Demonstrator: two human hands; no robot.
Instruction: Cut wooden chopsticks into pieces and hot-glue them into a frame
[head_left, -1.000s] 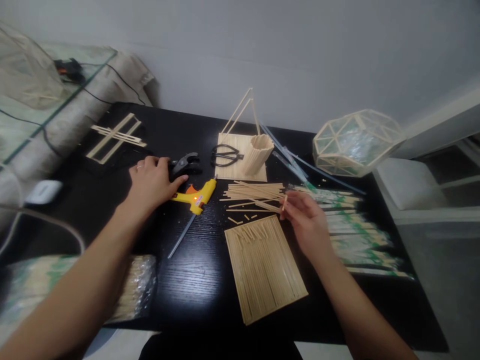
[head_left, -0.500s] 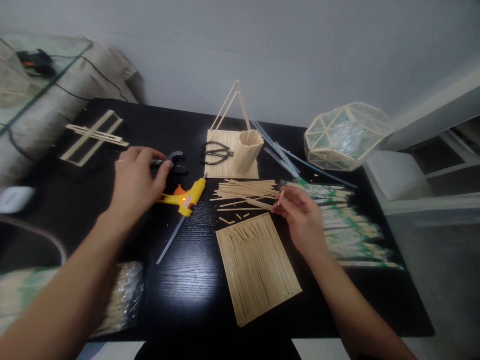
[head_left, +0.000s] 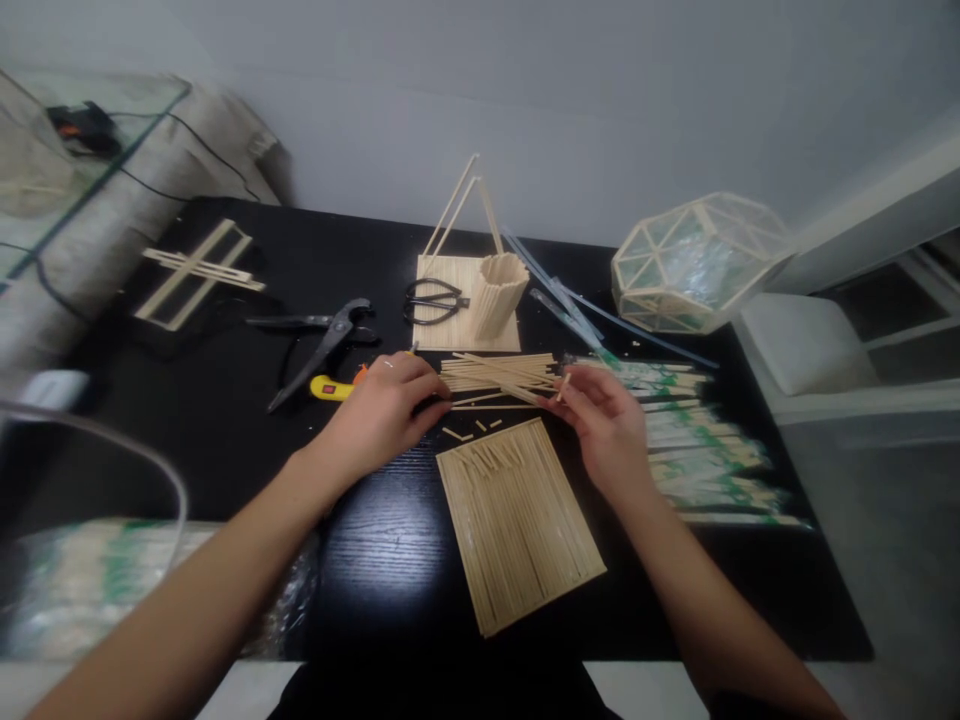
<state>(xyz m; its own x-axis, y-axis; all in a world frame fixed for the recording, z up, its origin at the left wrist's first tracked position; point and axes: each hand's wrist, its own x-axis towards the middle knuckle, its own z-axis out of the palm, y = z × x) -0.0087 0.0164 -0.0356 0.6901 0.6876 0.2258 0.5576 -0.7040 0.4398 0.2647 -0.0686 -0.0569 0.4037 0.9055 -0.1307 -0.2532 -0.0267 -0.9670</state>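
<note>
Left hand (head_left: 386, 415): over glue gun (head_left: 330, 388), grip unclear
Right hand (head_left: 611, 425): pinching stick piece (head_left: 564, 386)
Lower-center panel (head_left: 525, 530): looks assembled; center sticks (head_left: 495, 372) loose

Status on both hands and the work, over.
Right hand: pinching short stick. Left hand: over glue gun, grip unclear. Loose sticks lying between hands.
</note>
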